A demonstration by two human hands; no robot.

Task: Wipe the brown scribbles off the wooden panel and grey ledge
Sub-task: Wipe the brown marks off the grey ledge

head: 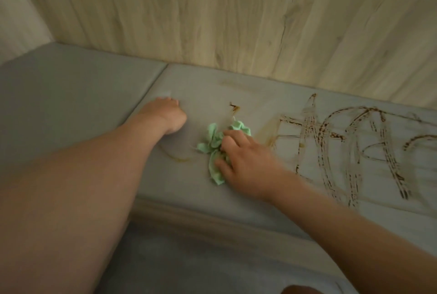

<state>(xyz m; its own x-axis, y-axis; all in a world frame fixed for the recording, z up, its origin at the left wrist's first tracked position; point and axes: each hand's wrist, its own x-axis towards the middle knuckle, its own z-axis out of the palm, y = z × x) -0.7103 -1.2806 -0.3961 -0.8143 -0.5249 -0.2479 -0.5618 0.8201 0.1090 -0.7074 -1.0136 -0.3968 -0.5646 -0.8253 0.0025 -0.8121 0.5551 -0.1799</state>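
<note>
My right hand (246,161) grips a crumpled light-green cloth (214,144) and presses it onto the grey ledge (99,95) near its middle. Thick brown scribbles (350,147) cover the ledge to the right of the cloth. Fainter smeared brown traces (179,157) lie left of the cloth, and a small dark mark (234,106) sits just beyond it. My left hand (165,114) rests on the ledge to the left, fingers curled under, holding nothing. The wooden panel (236,14) rises behind the ledge; no brown marks show on the part in view.
A seam (157,80) splits the ledge into two sections just left of my left hand. The ledge's front edge (212,218) drops to a darker grey surface (189,265) below. A pale wall (16,9) meets the panel at far left.
</note>
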